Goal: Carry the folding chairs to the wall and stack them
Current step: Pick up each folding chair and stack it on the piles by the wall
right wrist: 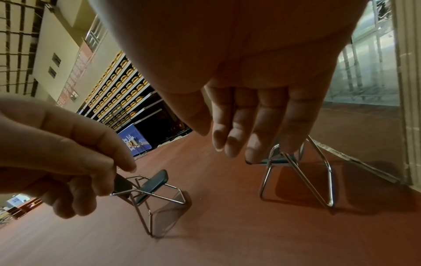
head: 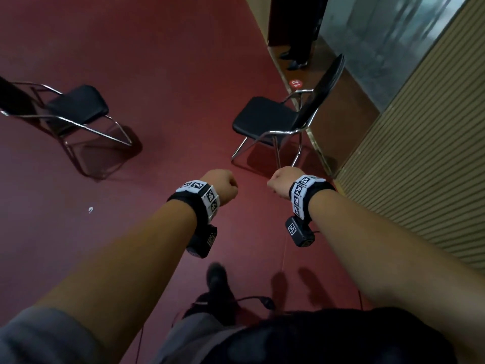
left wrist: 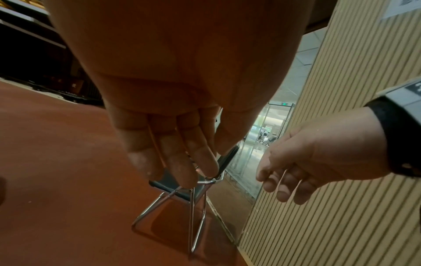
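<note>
The red floor (head: 162,61) carries two unfolded chairs, one (head: 78,106) at left, one (head: 265,116) beside the wall.

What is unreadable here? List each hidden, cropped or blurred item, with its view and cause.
- Left chair: backrest cut by the head view's left edge; in the right wrist view the left hand covers part of it.
- Right chair: seat mostly behind the fingers in the left wrist view.
- Standing person: cropped by the head view's top edge.
- White scrap on the floor: too small to identify.
</note>
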A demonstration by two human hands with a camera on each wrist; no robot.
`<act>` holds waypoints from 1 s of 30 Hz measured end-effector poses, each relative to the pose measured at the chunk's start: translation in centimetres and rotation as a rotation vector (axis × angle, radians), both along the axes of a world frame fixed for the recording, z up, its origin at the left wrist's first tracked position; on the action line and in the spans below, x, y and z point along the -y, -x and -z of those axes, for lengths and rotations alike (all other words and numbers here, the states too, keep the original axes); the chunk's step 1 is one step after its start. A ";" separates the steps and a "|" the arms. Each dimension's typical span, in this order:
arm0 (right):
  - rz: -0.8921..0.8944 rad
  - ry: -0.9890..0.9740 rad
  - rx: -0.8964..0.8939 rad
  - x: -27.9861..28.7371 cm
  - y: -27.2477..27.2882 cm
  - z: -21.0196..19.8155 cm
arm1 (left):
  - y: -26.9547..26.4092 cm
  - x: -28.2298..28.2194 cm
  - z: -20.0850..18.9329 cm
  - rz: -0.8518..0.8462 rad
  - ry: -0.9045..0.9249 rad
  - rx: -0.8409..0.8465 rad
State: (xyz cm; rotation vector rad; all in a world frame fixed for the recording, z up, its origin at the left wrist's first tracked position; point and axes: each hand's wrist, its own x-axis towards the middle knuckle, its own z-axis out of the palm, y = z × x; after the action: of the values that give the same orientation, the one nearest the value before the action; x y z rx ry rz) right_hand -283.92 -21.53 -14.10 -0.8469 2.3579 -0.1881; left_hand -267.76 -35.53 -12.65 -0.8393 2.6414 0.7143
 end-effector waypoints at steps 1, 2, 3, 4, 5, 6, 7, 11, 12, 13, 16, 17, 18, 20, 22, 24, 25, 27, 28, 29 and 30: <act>-0.013 -0.011 -0.007 1.4 1.7 0.4 | 1.9 1.7 0.6 0.004 -0.013 0.005; -0.020 -0.022 -0.015 2.7 3.3 0.7 | 3.8 3.3 1.3 0.010 -0.022 0.010; -0.027 -0.025 -0.020 3.9 4.8 1.1 | 5.7 4.8 1.9 0.022 -0.027 0.007; -0.024 -0.037 -0.025 5.3 6.8 1.5 | 8.1 6.5 2.4 0.038 -0.032 0.002; -0.010 -0.047 -0.023 6.5 8.6 1.9 | 10.3 8.1 2.9 0.051 -0.037 -0.005; 0.016 -0.060 -0.017 7.8 10.7 2.3 | 12.8 9.7 3.3 0.066 -0.049 -0.004; 0.033 -0.069 -0.017 9.0 12.5 2.6 | 15.1 11.1 3.6 0.088 -0.058 -0.005; 0.116 -0.090 -0.051 13.7 20.5 2.3 | 25.1 16.8 3.8 0.198 -0.069 -0.007; 0.146 -0.086 -0.051 14.8 22.5 1.9 | 27.7 18.0 3.6 0.228 -0.059 -0.004; 0.164 -0.081 -0.058 15.7 24.2 1.6 | 30.0 19.0 3.4 0.257 -0.051 -0.002; 0.289 -0.042 -0.042 17.6 29.2 0.6 | 36.9 21.4 2.5 0.335 -0.030 0.002; 0.324 -0.037 -0.025 17.8 30.3 0.2 | 38.5 21.7 2.3 0.353 -0.035 0.010; 0.367 -0.022 -0.021 17.8 32.0 0.3 | 40.6 22.0 2.3 0.381 -0.038 0.020; 0.482 0.032 -0.008 17.6 36.0 0.4 | 45.1 22.1 2.5 0.440 -0.038 0.046; 0.557 0.072 0.035 17.5 39.7 1.4 | 48.5 21.8 3.1 0.482 -0.048 0.077; 0.599 0.099 0.066 17.6 44.5 2.6 | 52.6 21.7 3.9 0.510 -0.051 0.087; 0.624 0.150 0.079 17.7 46.7 3.0 | 54.6 21.7 4.2 0.510 -0.053 0.091; 0.674 0.228 0.056 17.9 51.0 3.9 | 58.3 22.0 4.8 0.495 -0.060 0.098; 0.683 0.244 0.042 18.1 53.2 3.9 | 60.2 22.2 5.0 0.495 -0.059 0.115; 0.680 0.226 0.034 18.2 55.0 3.8 | 61.7 22.1 5.1 0.499 -0.047 0.140; 0.694 0.207 0.041 18.5 58.2 4.0 | 64.4 22.2 5.1 0.509 -0.026 0.171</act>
State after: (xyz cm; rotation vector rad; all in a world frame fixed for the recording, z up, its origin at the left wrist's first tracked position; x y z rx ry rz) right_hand -342.09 -40.00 -18.09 -0.0727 2.5311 -0.7305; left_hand -332.12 -57.74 -17.74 -0.1864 2.5212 0.5109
